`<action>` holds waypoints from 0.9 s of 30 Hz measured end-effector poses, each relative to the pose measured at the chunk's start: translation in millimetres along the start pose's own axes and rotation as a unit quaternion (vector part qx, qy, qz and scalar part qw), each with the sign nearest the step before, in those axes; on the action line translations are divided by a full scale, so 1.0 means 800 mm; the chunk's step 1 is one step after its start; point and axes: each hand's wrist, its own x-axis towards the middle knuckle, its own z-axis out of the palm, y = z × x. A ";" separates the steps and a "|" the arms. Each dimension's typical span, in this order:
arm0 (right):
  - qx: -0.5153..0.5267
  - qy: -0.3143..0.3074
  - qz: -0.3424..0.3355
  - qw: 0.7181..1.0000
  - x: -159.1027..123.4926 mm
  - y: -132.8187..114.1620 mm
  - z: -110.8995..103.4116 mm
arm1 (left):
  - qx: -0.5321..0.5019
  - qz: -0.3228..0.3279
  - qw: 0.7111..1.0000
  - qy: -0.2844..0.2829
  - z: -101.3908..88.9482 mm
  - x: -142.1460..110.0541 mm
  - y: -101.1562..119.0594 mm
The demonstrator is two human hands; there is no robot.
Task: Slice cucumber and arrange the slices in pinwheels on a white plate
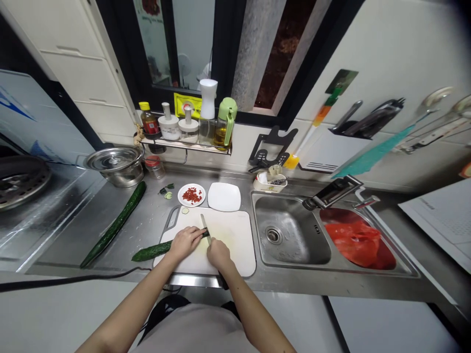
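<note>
A cucumber [151, 251] lies slantwise across the white cutting board [235, 240], its left end reaching past the board's edge. My left hand [187, 241] is closed over it near its right end. In my right hand [218, 254] is a kitchen knife [204, 224], fingers wrapped round the handle, with the blade at the cucumber's right end. Whether the blade has entered the flesh cannot be made out. One pale slice [185, 211] rests at the board's upper left. Behind the board stand a small plate of chopped red pieces [192, 195] and a white square plate [224, 197].
Another long cucumber [114, 225] lies on the steel counter at left, below a lidded pot [117, 164]. Dark green trimmings [167, 190] sit beyond the board. To the right is a double sink [294, 230] with a red bag [353, 240]. A seasoning shelf [191, 146] hangs behind.
</note>
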 end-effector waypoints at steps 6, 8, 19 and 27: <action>0.022 -0.007 0.004 1.000 -0.008 0.010 -0.004 | -0.009 -0.019 1.000 -0.018 -0.005 0.003 0.003; 0.036 -0.002 -0.003 0.999 -0.009 0.016 -0.007 | -0.009 -0.034 0.999 -0.029 -0.009 0.005 0.006; -0.025 0.057 0.019 0.998 -0.033 0.047 -0.026 | -0.038 -0.091 0.995 -0.006 -0.012 0.000 0.019; -0.021 0.076 0.032 0.996 -0.045 0.060 -0.017 | -0.063 -0.119 0.990 0.048 -0.007 -0.002 0.010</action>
